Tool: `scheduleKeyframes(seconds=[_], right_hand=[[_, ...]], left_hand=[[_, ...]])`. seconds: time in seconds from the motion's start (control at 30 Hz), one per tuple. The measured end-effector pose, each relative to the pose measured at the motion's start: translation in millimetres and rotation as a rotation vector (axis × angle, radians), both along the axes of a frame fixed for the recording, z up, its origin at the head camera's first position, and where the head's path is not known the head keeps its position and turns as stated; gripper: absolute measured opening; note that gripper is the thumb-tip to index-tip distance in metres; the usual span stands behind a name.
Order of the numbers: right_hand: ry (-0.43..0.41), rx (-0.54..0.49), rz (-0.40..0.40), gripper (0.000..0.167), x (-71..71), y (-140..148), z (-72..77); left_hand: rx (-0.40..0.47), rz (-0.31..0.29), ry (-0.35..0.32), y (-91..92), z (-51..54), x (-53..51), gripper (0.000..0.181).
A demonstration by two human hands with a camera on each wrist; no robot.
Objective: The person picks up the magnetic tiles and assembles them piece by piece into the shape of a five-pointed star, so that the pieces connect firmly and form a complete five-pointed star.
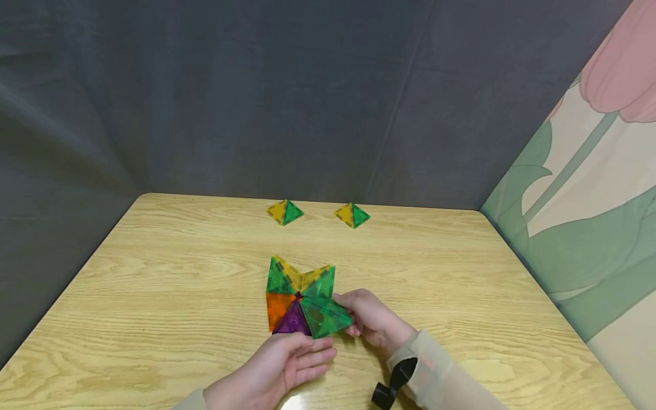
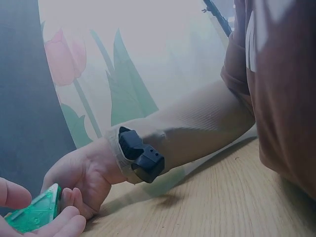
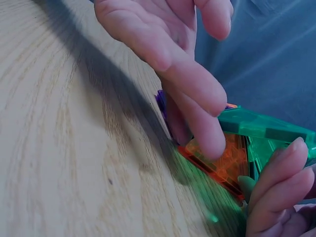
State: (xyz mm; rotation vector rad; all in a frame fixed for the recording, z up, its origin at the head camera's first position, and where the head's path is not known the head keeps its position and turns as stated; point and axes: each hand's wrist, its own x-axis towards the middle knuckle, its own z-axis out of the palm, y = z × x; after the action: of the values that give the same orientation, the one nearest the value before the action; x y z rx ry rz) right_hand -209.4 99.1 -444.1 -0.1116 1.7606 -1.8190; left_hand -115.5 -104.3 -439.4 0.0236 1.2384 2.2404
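Note:
A star-like build of translucent magnetic tiles [image 1: 298, 296] stands on the table, with yellow, green, orange and purple triangles meeting near its middle. My right hand [image 1: 371, 316] grips the green triangle tile [image 1: 325, 318] at the build's right side, thumb on top and fingers beneath. At the near side my left hand [image 1: 287, 364] lies with its palm turned up and fingers fairly straight, close by the purple tile [image 1: 292, 322]. An orange tile [image 3: 229, 160] shows behind the left fingertips in the right wrist view. The undersides of the tiles are mostly hidden.
Two small yellow-and-green tile pieces, one on the left [image 1: 285, 212] and one on the right [image 1: 352, 216], lie near the back edge of the wooden table [image 1: 179, 256]. Dark cloth [image 1: 282, 102] hangs behind. A tulip-patterned curtain [image 1: 589, 228] borders the right side.

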Motion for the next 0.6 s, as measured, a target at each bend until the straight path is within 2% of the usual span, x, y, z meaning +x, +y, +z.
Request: scheduleKeyframes(seconds=[0.2, 0.43, 0.53, 0.6], right_hand=[[0.007, 0.004, 0.003, 0.033, 1.1, -0.6, -0.4], [0.026, 0.02, 0.036, 0.029, 3.8, -0.7, 4.7], [0.039, 0.038, 0.048, 0.026, 4.7, -0.7, 7.2], [0.039, 0.046, 0.045, 0.023, 5.7, -0.8, 7.7]], left_hand=[[-0.013, -0.011, 0.019, -1.7, -2.9, -0.8, 0.059], [-0.012, -0.011, 0.013, -4.8, -3.8, -1.8, 0.057], [-0.022, -0.029, 0.031, -7.7, -3.1, -3.1, 0.049], [-0.056, -0.051, 0.073, -12.1, -0.4, -5.4, 0.041]])
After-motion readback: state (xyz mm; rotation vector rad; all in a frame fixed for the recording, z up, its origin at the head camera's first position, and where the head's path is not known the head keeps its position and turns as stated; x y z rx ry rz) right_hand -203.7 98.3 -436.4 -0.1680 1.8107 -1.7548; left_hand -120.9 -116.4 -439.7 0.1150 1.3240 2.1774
